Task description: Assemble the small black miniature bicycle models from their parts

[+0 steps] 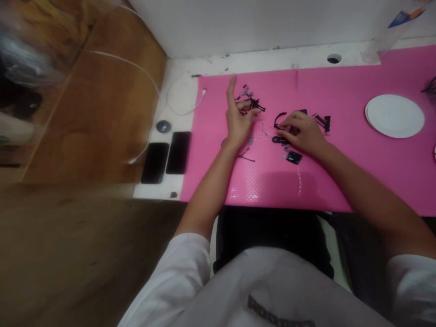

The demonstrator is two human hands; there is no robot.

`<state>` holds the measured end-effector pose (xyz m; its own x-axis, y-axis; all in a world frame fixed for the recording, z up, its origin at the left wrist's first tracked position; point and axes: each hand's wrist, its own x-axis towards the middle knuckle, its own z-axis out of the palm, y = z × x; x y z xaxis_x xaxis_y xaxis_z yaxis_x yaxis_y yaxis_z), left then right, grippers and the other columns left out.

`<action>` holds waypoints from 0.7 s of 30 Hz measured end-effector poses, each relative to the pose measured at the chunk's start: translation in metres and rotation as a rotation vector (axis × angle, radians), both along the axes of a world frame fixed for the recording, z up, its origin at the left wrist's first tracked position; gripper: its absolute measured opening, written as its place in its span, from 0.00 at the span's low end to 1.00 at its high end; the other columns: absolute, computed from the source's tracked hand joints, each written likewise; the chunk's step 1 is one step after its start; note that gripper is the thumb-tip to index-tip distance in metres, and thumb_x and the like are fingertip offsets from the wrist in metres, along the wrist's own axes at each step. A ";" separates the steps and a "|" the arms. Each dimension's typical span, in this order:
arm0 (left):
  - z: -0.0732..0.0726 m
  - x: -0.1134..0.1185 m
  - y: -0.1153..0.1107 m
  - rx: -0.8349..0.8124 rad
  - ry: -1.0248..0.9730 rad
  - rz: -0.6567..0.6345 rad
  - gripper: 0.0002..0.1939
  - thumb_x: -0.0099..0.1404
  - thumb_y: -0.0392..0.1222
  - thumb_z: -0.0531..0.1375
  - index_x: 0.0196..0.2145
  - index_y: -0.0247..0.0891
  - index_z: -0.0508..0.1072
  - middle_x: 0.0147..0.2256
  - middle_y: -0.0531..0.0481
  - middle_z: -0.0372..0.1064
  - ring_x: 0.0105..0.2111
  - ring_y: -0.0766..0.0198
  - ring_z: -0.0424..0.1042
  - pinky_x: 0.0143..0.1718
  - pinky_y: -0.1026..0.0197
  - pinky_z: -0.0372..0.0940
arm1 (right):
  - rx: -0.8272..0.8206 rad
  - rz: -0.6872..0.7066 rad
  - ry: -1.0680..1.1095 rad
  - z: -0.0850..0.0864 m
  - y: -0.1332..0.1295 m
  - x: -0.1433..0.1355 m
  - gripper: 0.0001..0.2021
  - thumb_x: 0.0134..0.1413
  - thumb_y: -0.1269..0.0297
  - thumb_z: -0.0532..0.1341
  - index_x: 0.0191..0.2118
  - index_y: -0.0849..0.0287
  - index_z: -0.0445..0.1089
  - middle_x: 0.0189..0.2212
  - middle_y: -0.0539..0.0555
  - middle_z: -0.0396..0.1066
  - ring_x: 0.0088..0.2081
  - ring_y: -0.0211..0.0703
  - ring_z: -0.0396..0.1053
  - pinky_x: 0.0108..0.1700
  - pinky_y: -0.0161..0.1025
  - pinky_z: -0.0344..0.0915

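Observation:
My left hand (239,119) pinches a small black plastic part with thin arms (257,105) between thumb and fingers, its index finger pointing up. Over the loose pieces to the right, my right hand (304,131) has its fingers drawn together; whatever is between them is too small to make out. A curved black piece (279,119) lies by its fingertips, with an oblong black piece with holes (279,140) just below. A glossy black square piece (294,157) sits closer to me. Several thin metal pins (265,132) are scattered between the hands.
White round plates or lids (395,116) lie right on the pink mat (340,172). Two dark phones (155,162) and a round dark object (163,126) are at the left edge, near a white cable (185,112). Another black part (323,122) lies beyond my right hand.

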<state>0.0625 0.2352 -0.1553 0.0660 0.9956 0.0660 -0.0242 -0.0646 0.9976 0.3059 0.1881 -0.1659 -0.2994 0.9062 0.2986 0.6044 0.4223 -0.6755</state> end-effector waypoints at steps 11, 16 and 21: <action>-0.017 -0.002 0.009 0.042 0.048 -0.037 0.50 0.69 0.55 0.74 0.79 0.53 0.54 0.51 0.46 0.81 0.61 0.50 0.78 0.64 0.47 0.72 | -0.003 0.005 -0.057 -0.010 0.007 0.005 0.13 0.71 0.48 0.68 0.48 0.48 0.86 0.46 0.61 0.82 0.48 0.60 0.78 0.55 0.58 0.73; -0.043 -0.006 0.026 0.283 0.134 -0.024 0.45 0.67 0.63 0.74 0.73 0.52 0.62 0.50 0.46 0.80 0.58 0.49 0.80 0.65 0.43 0.72 | 0.035 0.017 -0.069 -0.010 0.007 0.004 0.12 0.71 0.53 0.66 0.48 0.51 0.85 0.47 0.60 0.82 0.48 0.58 0.78 0.54 0.56 0.74; -0.062 -0.010 0.040 0.454 0.210 -0.006 0.39 0.68 0.59 0.74 0.69 0.51 0.66 0.45 0.48 0.81 0.52 0.51 0.84 0.62 0.43 0.75 | 0.036 0.028 -0.097 -0.010 0.005 0.004 0.11 0.70 0.56 0.66 0.49 0.52 0.84 0.49 0.61 0.82 0.49 0.59 0.78 0.54 0.55 0.74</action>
<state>0.0529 0.2755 -0.2171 0.1302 0.8689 0.4776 0.1724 -0.4942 0.8521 0.3096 0.1930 -0.1759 -0.3536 0.8863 0.2990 0.6538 0.4628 -0.5987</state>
